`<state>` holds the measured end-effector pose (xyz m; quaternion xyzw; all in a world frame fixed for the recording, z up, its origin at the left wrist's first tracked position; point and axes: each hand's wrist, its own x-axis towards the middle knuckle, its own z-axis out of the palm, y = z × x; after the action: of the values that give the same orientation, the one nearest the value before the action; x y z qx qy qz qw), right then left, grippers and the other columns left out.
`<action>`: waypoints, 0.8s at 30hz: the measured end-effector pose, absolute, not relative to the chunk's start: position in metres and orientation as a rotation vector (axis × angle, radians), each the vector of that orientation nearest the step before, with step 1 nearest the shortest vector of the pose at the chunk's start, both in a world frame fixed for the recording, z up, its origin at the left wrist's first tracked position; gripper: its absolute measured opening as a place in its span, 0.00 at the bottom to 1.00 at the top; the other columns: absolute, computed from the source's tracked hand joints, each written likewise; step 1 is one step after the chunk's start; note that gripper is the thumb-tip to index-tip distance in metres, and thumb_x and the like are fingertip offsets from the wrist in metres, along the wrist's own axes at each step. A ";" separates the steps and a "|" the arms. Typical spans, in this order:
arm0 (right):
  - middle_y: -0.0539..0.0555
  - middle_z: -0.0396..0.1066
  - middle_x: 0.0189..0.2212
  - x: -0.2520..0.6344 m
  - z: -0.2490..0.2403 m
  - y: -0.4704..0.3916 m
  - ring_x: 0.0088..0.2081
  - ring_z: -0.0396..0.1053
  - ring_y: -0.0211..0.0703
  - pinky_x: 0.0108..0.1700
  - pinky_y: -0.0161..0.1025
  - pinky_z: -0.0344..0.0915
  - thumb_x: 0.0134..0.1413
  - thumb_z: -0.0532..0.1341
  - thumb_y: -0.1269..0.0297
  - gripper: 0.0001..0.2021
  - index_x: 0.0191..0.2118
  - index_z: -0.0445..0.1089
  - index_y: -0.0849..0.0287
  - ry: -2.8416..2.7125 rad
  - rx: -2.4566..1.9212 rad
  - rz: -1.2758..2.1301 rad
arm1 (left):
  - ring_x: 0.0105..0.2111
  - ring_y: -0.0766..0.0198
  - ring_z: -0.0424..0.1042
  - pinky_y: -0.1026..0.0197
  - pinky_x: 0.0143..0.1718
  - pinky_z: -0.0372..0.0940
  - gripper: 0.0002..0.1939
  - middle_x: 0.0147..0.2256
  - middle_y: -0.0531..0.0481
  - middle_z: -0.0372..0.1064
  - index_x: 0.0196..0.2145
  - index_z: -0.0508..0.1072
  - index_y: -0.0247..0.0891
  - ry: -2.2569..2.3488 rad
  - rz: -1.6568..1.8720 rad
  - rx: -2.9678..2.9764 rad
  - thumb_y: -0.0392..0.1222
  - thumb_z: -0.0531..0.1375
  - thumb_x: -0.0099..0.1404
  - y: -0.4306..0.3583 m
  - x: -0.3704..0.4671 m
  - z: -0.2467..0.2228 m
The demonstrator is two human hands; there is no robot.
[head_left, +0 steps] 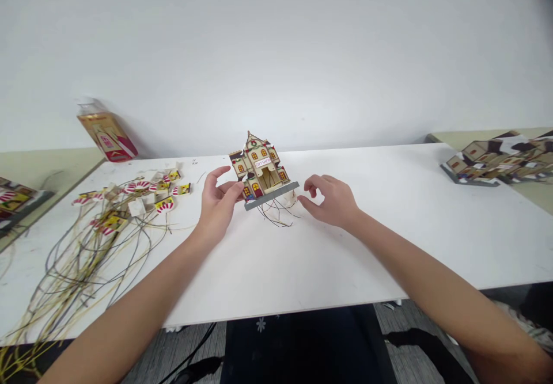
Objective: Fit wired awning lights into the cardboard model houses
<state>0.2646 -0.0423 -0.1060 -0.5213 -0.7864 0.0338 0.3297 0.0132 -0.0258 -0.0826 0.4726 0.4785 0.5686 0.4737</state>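
A miniature gift shop house (261, 168) with a grey base is tilted above the white table, its lower right corner raised. My left hand (219, 200) grips its left side between thumb and fingers. Thin dark wires (276, 214) hang below the base, along with a small pale piece (290, 198) under its right end. Just right of the base, my right hand (330, 200) has curled fingers, with thumb and index finger apart. Nothing shows between them.
On the left of the white table (268, 274) lies a tangle of wires (82, 274) with several small striped awning pieces (164, 204). A carton (108, 136) leans near the wall. More model houses stand at the right (488, 159) and far left (17, 200).
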 end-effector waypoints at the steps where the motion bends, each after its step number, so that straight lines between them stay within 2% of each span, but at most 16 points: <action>1: 0.53 0.72 0.32 0.265 -0.105 -0.042 0.32 0.64 0.40 0.34 0.38 0.57 0.55 0.60 0.55 0.12 0.40 0.67 0.58 -2.073 -1.369 0.094 | 0.25 0.63 0.73 0.59 0.32 0.68 0.29 0.25 0.56 0.69 0.50 0.62 0.41 1.168 1.386 1.165 0.46 0.65 0.51 -0.026 0.013 -0.083; 3: 0.58 0.72 0.43 0.265 -0.105 -0.040 0.43 0.66 0.48 0.45 0.45 0.59 0.54 0.61 0.54 0.18 0.48 0.66 0.57 -2.160 -1.374 0.112 | 0.26 0.63 0.72 0.59 0.32 0.68 0.29 0.26 0.55 0.69 0.50 0.61 0.42 1.164 1.379 1.179 0.46 0.65 0.52 -0.025 0.012 -0.084; 5: 0.60 0.67 0.53 0.264 -0.108 -0.040 0.52 0.61 0.55 0.52 0.52 0.56 0.53 0.62 0.54 0.25 0.56 0.63 0.55 -2.272 -1.389 0.132 | 0.26 0.63 0.72 0.60 0.32 0.67 0.30 0.27 0.55 0.70 0.51 0.62 0.42 1.157 1.377 1.187 0.47 0.65 0.52 -0.025 0.010 -0.085; 8: 0.60 0.60 0.60 0.261 -0.114 -0.040 0.58 0.55 0.58 0.54 0.55 0.53 0.54 0.61 0.52 0.28 0.60 0.60 0.54 -2.357 -1.404 0.184 | 0.25 0.64 0.70 0.61 0.31 0.66 0.30 0.27 0.56 0.69 0.51 0.62 0.43 1.139 1.380 1.200 0.47 0.65 0.52 -0.026 0.009 -0.086; 12: 0.58 0.60 0.61 0.259 -0.116 -0.040 0.59 0.54 0.56 0.54 0.54 0.53 0.55 0.62 0.52 0.25 0.57 0.62 0.53 -2.363 -1.380 0.284 | 0.23 0.66 0.68 0.62 0.30 0.65 0.30 0.24 0.58 0.66 0.51 0.62 0.43 1.118 1.383 1.224 0.47 0.66 0.52 -0.027 0.010 -0.085; 19: 0.57 0.62 0.59 0.257 -0.108 -0.041 0.59 0.55 0.58 0.57 0.59 0.48 0.44 0.68 0.45 0.30 0.51 0.65 0.53 -2.343 -1.455 0.332 | 0.22 0.68 0.67 0.64 0.27 0.63 0.30 0.26 0.57 0.68 0.50 0.62 0.43 1.119 1.398 1.211 0.46 0.66 0.52 -0.029 0.013 -0.083; 24: 0.57 0.63 0.59 0.257 -0.109 -0.043 0.58 0.56 0.57 0.55 0.57 0.50 0.51 0.64 0.45 0.22 0.46 0.67 0.54 -2.347 -1.456 0.313 | 0.22 0.68 0.67 0.63 0.28 0.64 0.30 0.25 0.58 0.68 0.50 0.62 0.42 1.137 1.405 1.201 0.47 0.66 0.51 -0.029 0.013 -0.082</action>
<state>0.2568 -0.0432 -0.1090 -0.5152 -0.8306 0.1107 0.1801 0.0132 -0.0289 -0.0817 0.4895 0.4634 0.5725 0.4669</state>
